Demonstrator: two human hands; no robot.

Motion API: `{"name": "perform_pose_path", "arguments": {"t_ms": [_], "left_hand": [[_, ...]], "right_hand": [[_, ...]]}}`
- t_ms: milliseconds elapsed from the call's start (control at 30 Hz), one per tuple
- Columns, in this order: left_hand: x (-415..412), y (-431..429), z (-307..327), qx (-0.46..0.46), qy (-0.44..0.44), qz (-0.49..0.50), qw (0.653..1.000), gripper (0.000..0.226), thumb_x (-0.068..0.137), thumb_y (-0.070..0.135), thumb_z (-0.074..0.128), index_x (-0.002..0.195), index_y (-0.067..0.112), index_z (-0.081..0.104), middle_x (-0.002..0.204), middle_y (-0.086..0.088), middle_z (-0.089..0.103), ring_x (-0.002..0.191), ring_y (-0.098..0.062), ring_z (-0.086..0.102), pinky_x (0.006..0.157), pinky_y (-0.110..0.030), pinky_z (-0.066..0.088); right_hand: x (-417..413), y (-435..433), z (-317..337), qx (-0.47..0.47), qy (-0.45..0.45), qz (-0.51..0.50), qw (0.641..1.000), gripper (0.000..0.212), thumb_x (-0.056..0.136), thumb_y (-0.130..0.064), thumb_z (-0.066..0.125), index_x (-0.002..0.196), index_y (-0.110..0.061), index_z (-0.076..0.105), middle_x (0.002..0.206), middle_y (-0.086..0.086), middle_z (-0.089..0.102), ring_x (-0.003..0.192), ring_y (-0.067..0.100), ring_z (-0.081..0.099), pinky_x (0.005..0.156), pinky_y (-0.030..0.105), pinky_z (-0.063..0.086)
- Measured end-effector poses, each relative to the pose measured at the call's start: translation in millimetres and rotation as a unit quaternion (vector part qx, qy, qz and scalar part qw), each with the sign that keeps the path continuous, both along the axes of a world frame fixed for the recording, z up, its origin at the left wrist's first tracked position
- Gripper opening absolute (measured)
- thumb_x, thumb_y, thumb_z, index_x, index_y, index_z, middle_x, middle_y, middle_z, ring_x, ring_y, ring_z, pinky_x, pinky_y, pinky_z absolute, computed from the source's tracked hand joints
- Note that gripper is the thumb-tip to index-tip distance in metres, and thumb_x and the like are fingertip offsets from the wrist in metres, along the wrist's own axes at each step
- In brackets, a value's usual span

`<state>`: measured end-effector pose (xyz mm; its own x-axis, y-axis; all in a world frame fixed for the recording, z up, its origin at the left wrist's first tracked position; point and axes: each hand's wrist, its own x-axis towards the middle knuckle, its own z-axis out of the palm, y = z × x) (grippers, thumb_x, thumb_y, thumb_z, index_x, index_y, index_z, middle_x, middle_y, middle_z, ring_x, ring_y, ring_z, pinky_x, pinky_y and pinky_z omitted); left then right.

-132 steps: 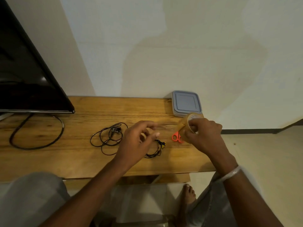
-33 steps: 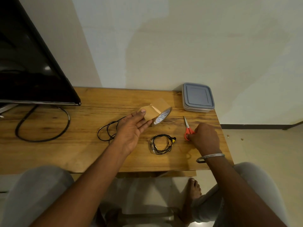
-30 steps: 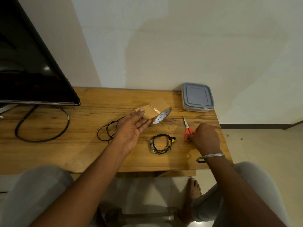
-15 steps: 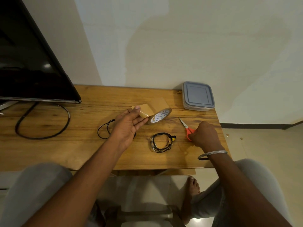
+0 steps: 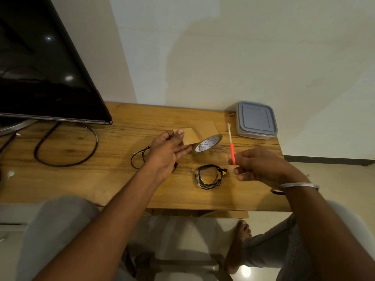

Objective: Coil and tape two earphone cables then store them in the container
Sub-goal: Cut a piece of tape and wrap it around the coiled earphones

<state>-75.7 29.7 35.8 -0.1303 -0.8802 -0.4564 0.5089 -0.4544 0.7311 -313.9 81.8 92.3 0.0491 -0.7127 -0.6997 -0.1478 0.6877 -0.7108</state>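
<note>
My left hand (image 5: 167, 154) pinches the free end of a brown tape strip (image 5: 188, 136) pulled from the tape roll (image 5: 208, 143), which stands on the wooden table (image 5: 105, 179). My right hand (image 5: 257, 166) grips red-handled scissors (image 5: 231, 146) lifted above the table, blades pointing away toward the wall. A coiled, taped black earphone cable (image 5: 209, 176) lies between my hands. A second loose black earphone cable (image 5: 140, 159) lies partly hidden under my left hand. The closed grey-lidded container (image 5: 256, 119) sits at the back right corner.
A black TV screen (image 5: 40, 74) stands at the left with its black power cable (image 5: 67, 151) looped on the table. The wall runs behind the table. The table's right edge is just past the container. My knees and a foot show below the front edge.
My right hand has picked the scissors up off the table and raised them, blades pointing away. My left hand still holds the tape strip, pulled slightly further left.
</note>
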Motion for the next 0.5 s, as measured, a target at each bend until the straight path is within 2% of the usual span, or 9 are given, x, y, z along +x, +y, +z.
{"name": "perform_pose_path", "arguments": {"t_ms": [100, 233, 333, 433, 500], "left_hand": [[4, -3, 0, 0.007, -0.001, 0.002, 1.000, 0.011, 0.092, 0.011, 0.064, 0.086, 0.010, 0.055, 0.101, -0.017, 0.066, 0.101, -0.035, 0.068, 0.092, -0.045, 0.056], [10, -7, -1, -0.003, 0.002, -0.034, 0.999, 0.010, 0.093, 0.013, 0.062, 0.098, 0.009, 0.055, 0.105, -0.020, 0.066, 0.089, -0.032, 0.071, 0.090, -0.044, 0.057], [13, -8, -1, -0.008, -0.004, -0.051, 0.999, 0.006, 0.094, 0.014, 0.061, 0.095, 0.011, 0.056, 0.099, -0.017, 0.069, 0.088, -0.033, 0.071, 0.091, -0.047, 0.056], [14, -8, -1, -0.015, 0.000, -0.063, 0.998, 0.009, 0.094, 0.013, 0.061, 0.088, 0.013, 0.054, 0.083, -0.009, 0.072, 0.082, -0.031, 0.073, 0.091, -0.048, 0.056], [14, -8, -1, -0.022, 0.003, -0.079, 0.997, 0.010, 0.090, 0.015, 0.063, 0.090, 0.014, 0.054, 0.084, -0.009, 0.071, 0.084, -0.032, 0.072, 0.091, -0.048, 0.056]], "right_hand": [[21, 6, -7, 0.055, -0.144, 0.096, 0.983, 0.043, 0.082, -0.030, 0.072, 0.111, 0.001, 0.067, 0.096, 0.011, 0.068, 0.073, 0.013, 0.067, 0.053, 0.022, 0.057], [41, 10, -21, 0.081, -0.252, 0.199, 0.944, 0.059, 0.074, -0.048, 0.082, 0.110, -0.006, 0.062, 0.110, 0.006, 0.065, 0.078, 0.013, 0.066, 0.052, 0.022, 0.057], [52, 9, -31, 0.081, -0.277, 0.198, 0.937, 0.061, 0.068, -0.054, 0.084, 0.105, -0.010, 0.064, 0.114, 0.008, 0.063, 0.078, 0.014, 0.065, 0.047, 0.020, 0.055], [58, 9, -39, 0.074, -0.290, 0.200, 0.933, 0.064, 0.068, -0.056, 0.084, 0.107, -0.010, 0.063, 0.117, 0.010, 0.062, 0.079, 0.015, 0.065, 0.046, 0.020, 0.054], [59, 9, -43, 0.066, -0.304, 0.197, 0.930, 0.065, 0.068, -0.055, 0.084, 0.108, -0.009, 0.061, 0.117, 0.009, 0.063, 0.079, 0.015, 0.065, 0.045, 0.019, 0.053]]}}
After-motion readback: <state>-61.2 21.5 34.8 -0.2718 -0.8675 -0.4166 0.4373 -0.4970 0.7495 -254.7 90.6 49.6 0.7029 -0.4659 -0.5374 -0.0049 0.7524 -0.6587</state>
